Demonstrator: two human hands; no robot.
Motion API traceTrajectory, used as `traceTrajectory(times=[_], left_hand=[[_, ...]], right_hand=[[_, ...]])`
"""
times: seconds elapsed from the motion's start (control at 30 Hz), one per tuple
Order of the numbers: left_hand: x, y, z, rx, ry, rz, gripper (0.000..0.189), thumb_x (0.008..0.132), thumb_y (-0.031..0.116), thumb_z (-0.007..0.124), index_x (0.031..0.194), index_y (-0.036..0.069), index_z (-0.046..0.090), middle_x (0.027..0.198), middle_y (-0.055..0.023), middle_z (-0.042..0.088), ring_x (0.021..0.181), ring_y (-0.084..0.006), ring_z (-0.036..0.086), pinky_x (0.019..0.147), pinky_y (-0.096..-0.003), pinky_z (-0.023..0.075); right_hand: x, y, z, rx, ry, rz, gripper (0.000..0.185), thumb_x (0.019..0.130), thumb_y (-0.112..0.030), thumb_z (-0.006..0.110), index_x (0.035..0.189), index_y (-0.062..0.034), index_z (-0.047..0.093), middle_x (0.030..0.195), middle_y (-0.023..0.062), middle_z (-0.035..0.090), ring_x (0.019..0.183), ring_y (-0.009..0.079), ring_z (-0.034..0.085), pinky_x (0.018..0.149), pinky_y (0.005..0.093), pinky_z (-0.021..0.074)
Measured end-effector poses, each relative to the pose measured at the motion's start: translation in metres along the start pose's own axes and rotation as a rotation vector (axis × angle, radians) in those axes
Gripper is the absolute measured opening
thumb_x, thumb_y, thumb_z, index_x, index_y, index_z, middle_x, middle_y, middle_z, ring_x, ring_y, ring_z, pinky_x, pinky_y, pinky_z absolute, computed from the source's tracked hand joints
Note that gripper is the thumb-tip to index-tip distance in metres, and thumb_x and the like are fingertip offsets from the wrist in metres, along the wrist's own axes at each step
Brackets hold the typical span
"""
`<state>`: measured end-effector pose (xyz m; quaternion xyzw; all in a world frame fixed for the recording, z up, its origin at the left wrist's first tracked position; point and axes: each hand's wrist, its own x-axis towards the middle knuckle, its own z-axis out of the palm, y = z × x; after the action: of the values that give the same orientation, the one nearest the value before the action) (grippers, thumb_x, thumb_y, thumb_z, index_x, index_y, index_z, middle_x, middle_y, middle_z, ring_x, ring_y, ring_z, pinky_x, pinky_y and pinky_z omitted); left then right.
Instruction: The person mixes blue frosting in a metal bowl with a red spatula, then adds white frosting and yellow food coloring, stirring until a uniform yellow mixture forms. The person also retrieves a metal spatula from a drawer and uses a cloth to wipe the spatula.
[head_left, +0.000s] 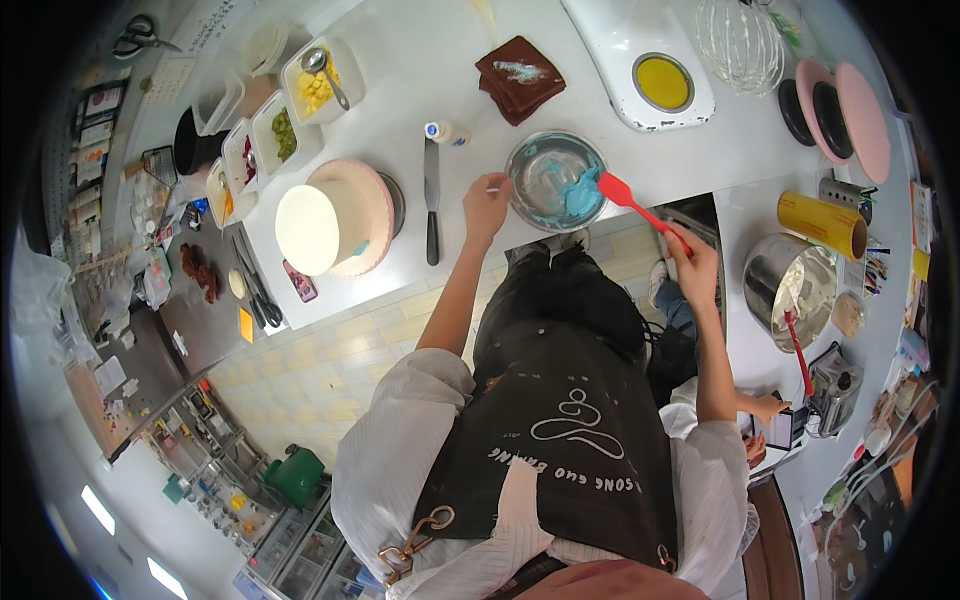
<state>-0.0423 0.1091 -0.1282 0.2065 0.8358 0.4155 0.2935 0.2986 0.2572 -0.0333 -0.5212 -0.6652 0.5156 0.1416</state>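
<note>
My right hand (691, 264) grips the handle of a red silicone spatula (637, 204). The spatula's head is at the right rim of a steel mixing bowl (534, 196), beside a mound of blue cream (582, 193). Blue smears coat the bowl's inner wall. My left hand (489, 204) is at the bowl's left rim with its fingers bent; whether it touches the metal is unclear. Left of that hand lies a long spatula knife (432, 187) with a black handle. Farther left, a white-frosted cake (306, 229) stands on a pink scalloped board (381, 202) on a turntable.
A small white bottle (448, 133) and a folded brown cloth (520, 78) smeared blue are behind the bowl. Fruit tubs (289, 154) line the back left. A phone (300, 282) lies near the front edge. At right are a steel pot of cream (761, 289) and another person's hand (769, 407).
</note>
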Motion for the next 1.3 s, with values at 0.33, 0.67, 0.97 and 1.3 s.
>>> traceTrajectory(times=[0.33, 0.67, 0.97, 1.3], left_hand=[[-0.003, -0.036, -0.001, -0.455, -0.256, -0.271, 0.019, 0.097, 0.01, 0.069, 0.108, -0.005, 0.065, 0.099, -0.0093, 0.067, 0.079, -0.018, 0.072, 0.073, -0.0296, 0.0627], [-0.085, -0.064, -0.001, -0.743, -0.465, -0.533, 0.04, 0.103, 0.019, 0.065, 0.133, -0.007, 0.058, 0.126, -0.0144, 0.066, 0.113, -0.0232, 0.067, 0.099, -0.0345, 0.056], [-0.066, -0.056, 0.028, -0.867, -0.402, -0.438, 0.017, 0.099, 0.012, 0.068, 0.107, -0.001, 0.06, 0.111, -0.0108, 0.065, 0.098, -0.0209, 0.069, 0.09, -0.039, 0.0633], [-0.089, -0.073, 0.043, -1.232, -0.168, -0.459, 0.01, 0.1, 0.002, 0.064, 0.105, 0.004, 0.056, 0.113, -0.0101, 0.062, 0.108, -0.0252, 0.066, 0.102, -0.0436, 0.0575]], right_hand=[[0.022, -0.029, 0.045, -0.096, -0.116, -0.038, 0.026, 0.099, -0.023, 0.071, 0.116, -0.0042, 0.076, 0.07, 0.0051, 0.068, 0.063, 0.0074, 0.061, 0.058, 0.0256, 0.0464], [-0.022, -0.002, 0.017, -0.061, 0.053, 0.099, 0.025, 0.1, -0.021, 0.069, 0.117, -0.0029, 0.076, 0.068, -0.0006, 0.06, 0.063, 0.0038, 0.052, 0.057, 0.0238, 0.0414], [-0.036, -0.008, 0.035, -0.107, 0.072, 0.038, 0.026, 0.101, -0.022, 0.069, 0.116, -0.0021, 0.076, 0.071, -0.0004, 0.063, 0.064, 0.0049, 0.053, 0.059, 0.0237, 0.0427], [-0.036, -0.031, 0.063, -0.19, -0.024, 0.11, 0.026, 0.1, -0.023, 0.069, 0.114, -0.0032, 0.076, 0.069, 0.0033, 0.065, 0.065, 0.0063, 0.058, 0.061, 0.0251, 0.0453]])
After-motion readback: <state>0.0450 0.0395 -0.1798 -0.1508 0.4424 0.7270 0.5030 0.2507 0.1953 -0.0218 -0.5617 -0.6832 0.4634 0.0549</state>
